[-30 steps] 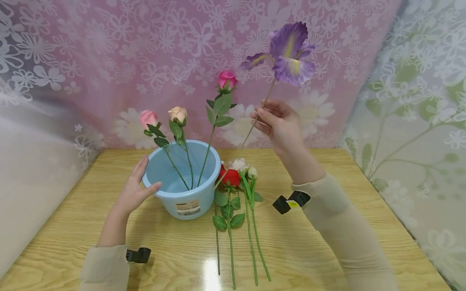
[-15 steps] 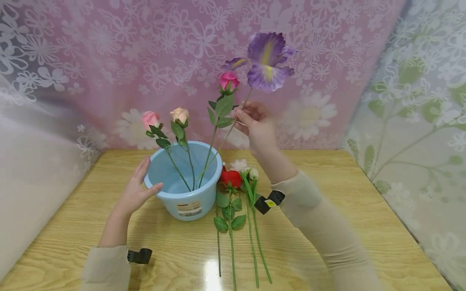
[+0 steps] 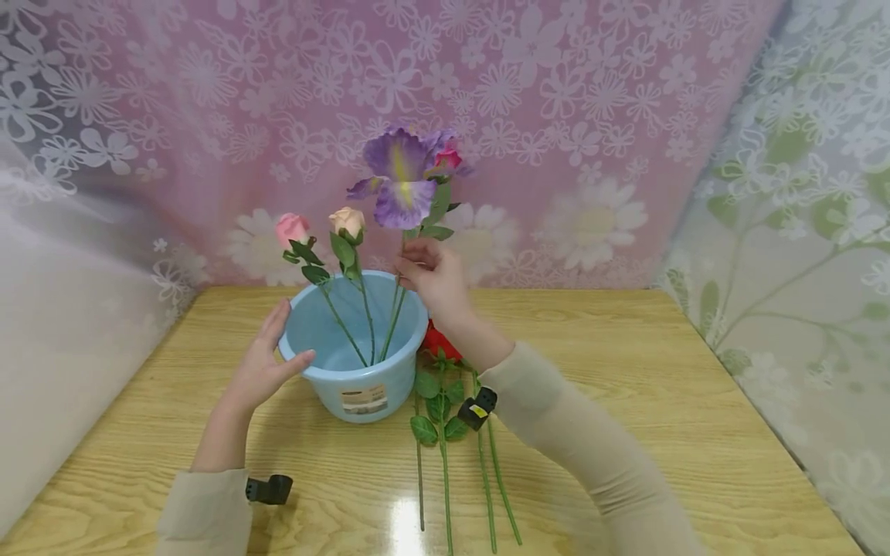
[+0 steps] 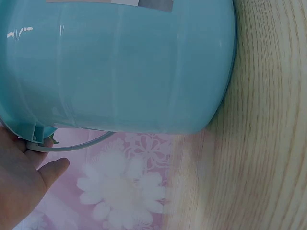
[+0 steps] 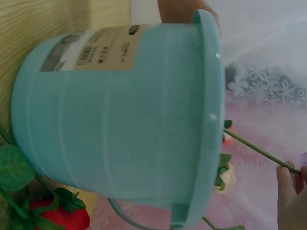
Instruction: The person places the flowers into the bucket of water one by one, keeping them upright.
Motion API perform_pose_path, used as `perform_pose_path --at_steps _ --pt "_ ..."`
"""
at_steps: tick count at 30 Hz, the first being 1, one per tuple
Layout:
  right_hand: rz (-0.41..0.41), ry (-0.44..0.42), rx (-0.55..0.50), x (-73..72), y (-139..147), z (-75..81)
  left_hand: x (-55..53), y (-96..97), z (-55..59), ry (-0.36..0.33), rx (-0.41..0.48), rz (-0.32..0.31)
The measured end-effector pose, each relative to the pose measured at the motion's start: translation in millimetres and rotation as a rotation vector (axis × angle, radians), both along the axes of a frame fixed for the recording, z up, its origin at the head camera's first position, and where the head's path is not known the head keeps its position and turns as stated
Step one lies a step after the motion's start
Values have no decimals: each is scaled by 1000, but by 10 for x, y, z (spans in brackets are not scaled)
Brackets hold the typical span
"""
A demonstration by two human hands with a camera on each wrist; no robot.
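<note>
My right hand [image 3: 441, 278] pinches the thin stem of a purple iris [image 3: 399, 181], upright over the light blue bucket [image 3: 399, 390], its stem reaching down into it. Against the bucket's left side rests my left hand [image 3: 259, 371], fingers spread along the rim and thumb over the near edge; the left wrist view shows that hand [image 4: 21, 179] beside the bucket's handle [image 4: 81, 146]. A pink rose [image 3: 292, 229], a peach rose [image 3: 348, 222] and a magenta rose [image 3: 448, 158], partly behind the iris, lean in the bucket.
Right of the bucket lie a red rose [image 3: 441, 341] and several green stems [image 3: 484, 486] on the wooden table [image 3: 626, 386]; my right forearm hides some flower heads. A pink floral curtain [image 3: 556, 100] hangs behind. Each sleeve carries a black wrist camera [image 3: 270, 489].
My right hand has carried the iris left and down from the right side to above the bucket, where it now overlaps the magenta rose. My left hand has stayed at the rim.
</note>
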State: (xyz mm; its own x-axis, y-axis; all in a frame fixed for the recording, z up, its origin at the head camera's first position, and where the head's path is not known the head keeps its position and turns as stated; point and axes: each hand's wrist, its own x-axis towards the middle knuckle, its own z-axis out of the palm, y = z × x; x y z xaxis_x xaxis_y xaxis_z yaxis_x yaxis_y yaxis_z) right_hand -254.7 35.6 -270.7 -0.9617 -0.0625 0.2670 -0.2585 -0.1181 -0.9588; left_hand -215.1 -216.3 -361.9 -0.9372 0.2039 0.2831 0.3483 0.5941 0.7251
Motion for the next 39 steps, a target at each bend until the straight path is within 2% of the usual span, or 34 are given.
perform_pose_path --at_steps 8,16,21,26,30,39 --pt "59 13 119 56 -216 -156 1 4 2 -6 8 3" --pt "64 136 360 113 -384 -233 0 16 28 -16 9 -6" --pt "99 181 444 114 -465 -269 4 17 33 -15 18 -6" --pt "135 179 503 96 -523 -298 9 16 21 -22 17 -3" --pt "180 144 528 81 -567 -278 8 8 11 -22 22 -4" --pt "248 141 647 16 -643 -304 -8 -2 3 -24 65 -36"
